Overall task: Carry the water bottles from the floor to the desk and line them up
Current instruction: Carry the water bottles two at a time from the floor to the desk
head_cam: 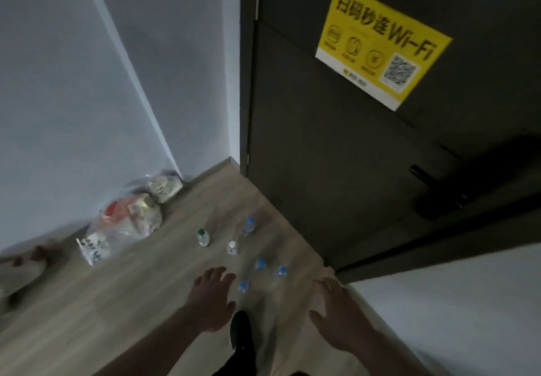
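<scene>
yellow sign (383, 43) on dark door (322, 156) reads "扫码秒连wi-fi".

Dark door (336, 147) stands open, yellow Wi-Fi sticker (383, 43) with QR code on its face, black handle (436, 188) lower right. Two filled plastic bags (126, 223) lie on wood-look floor (87, 317) against grey wall (73, 97). Black shoe (241, 329) at frame bottom.

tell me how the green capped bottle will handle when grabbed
The green-capped bottle stands upright on smooth wood floor, so a nudge may tip it. It looks like small clear plastic: probably light, perhaps squashy. Standing apart, it allows a clean grab.
</scene>
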{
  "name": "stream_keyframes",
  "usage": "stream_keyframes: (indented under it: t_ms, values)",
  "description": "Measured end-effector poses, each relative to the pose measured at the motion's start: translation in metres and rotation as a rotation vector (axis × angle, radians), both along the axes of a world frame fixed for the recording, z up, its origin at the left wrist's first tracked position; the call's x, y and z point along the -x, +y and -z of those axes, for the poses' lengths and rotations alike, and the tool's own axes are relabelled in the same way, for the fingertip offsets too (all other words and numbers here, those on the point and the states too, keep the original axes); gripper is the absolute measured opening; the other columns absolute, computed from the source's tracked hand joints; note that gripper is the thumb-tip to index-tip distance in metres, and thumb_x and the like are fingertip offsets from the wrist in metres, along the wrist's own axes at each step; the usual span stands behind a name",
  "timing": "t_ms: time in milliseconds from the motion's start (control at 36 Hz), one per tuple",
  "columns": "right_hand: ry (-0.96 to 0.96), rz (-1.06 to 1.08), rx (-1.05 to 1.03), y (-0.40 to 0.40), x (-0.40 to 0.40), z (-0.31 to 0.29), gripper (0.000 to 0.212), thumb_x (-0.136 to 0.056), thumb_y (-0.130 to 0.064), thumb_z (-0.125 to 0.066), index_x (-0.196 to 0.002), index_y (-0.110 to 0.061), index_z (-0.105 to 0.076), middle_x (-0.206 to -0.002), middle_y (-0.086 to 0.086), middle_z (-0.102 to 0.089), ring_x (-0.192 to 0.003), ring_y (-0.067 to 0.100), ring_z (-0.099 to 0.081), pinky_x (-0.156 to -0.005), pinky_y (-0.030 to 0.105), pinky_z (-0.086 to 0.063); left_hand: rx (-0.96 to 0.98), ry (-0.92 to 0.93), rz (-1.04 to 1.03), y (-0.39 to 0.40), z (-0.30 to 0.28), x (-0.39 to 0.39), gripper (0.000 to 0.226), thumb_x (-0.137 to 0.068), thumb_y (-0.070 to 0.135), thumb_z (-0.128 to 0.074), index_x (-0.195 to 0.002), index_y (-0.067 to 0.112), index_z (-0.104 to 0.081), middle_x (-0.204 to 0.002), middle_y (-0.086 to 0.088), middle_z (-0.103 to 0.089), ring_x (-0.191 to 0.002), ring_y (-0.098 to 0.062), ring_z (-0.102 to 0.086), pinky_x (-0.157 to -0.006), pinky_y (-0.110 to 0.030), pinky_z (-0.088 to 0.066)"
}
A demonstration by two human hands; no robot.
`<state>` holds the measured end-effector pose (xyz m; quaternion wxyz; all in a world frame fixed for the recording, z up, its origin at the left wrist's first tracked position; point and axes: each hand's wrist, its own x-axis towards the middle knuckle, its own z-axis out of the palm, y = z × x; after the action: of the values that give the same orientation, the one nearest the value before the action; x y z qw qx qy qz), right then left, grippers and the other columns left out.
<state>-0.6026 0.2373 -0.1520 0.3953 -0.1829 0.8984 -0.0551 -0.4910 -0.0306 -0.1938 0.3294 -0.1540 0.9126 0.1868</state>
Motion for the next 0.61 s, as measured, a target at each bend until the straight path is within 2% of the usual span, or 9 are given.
stream_keyframes:
  t_ms: [222,611]
  values:
    - [-0.057,-0.063,-0.064,-0.032,0.068,0.082,0.065,-0.102,-0.041,-0.051,-0.159,-0.030,-0.022,-0.162,-0.006,-0.025,-0.143,0.020,-0.036,-0.114,0.037,-0.038,0.021,-0.216,-0.042,-0.025,0.086,0.044,0.066,-0.094,0.040,-0.055,-0.152,0.023,-0.029,-0.156,-0.007,-0.028,-0.141,-0.030,-0.030,-0.111,-0.041,-0.035]
    - [-0.186,-0.077,-0.176,-0.059,0.147,0.327,0.059,-0.103,-0.038,-0.047,-0.157,-0.028,-0.026,-0.153,-0.002,-0.037,-0.133,0.021,-0.047,-0.102,0.032,-0.045,-0.079,-0.216,-0.135,-0.005,0.301,0.127,0.069,-0.096,0.035,-0.058,-0.155,0.026,-0.024,-0.151,-0.002,-0.037,-0.132,-0.024,-0.040,-0.105,-0.037,-0.039]
